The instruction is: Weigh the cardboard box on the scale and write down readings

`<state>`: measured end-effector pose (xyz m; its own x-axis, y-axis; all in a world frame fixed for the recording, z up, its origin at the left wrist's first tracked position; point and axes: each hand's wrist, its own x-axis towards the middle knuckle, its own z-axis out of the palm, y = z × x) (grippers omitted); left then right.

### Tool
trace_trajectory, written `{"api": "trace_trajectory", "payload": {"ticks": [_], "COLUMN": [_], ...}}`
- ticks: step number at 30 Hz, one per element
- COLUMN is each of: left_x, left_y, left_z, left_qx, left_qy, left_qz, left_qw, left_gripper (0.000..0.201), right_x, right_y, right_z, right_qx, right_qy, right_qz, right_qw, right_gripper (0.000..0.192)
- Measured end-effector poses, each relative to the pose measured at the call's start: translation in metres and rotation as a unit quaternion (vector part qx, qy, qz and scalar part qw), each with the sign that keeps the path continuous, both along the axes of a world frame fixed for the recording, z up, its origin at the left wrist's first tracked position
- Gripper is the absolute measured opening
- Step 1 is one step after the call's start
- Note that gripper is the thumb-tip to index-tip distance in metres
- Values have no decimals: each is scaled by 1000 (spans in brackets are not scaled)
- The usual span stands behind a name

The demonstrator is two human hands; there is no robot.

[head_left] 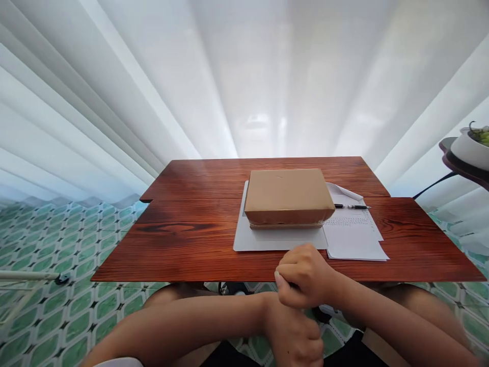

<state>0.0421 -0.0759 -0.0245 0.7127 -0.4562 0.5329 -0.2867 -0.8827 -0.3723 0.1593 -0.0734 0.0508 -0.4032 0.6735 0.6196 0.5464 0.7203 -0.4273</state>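
Note:
My right hand (303,275) is curled into a loose fist over the table's front edge, thumb by the bent fingers, with nothing seen in it. Just below, my left hand (294,331) is also closed, knuckles to the right, its fingertips turned out of sight. The two hands cross near the left wrist, over my lap. Nearest to them on the table is a brown cardboard box (288,191). It rests on top of a flat light-grey laptop (278,240). Neither hand touches the box.
Sheets of paper (355,239) with writing lie right of the box, with a black pen (351,206) across them. The wooden table (183,229) stands before a white curtain (248,76). At far right a white bowl (471,148) sits on a dark stand.

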Motion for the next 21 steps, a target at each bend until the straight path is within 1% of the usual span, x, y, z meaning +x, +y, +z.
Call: {"api": "trace_trajectory", "payload": {"ticks": [2,3,4,5,8,10,13,16,21], "left_x": [6,9,11,13,16,15,9,0,-10], "left_y": [4,6,7,8,11,13,16,21,35], "left_z": [14,23,32,40,63,72,81,87,101], "left_qx": [15,17,14,11,18,27,27,18,-8], "left_qy": [-51,-77,-97,-110,-105,-88,-52,-37,-78], "left_qz": [-125,-166,-183,-184,-130,-88,-5,79,143], "left_qw": [991,983,978,977,986,992,998,996,987], "left_gripper": [52,54,54,53,49,44,35,32,24], "right_x": [9,14,19,24,42,54,69,78,85], "right_y": [0,0,1,2,5,8,12,15,21], "right_z": [3,3,3,3,0,-2,-6,-7,-9], "right_qx": [10,15,20,23,44,69,99,128,207], "right_qy": [20,32,42,49,47,41,47,50,9], "right_qz": [-30,-44,-56,-69,-116,-151,-188,-217,-243], "right_qw": [999,998,997,996,991,985,976,967,948], "right_gripper": [28,30,31,32,34,35,38,41,40]}}
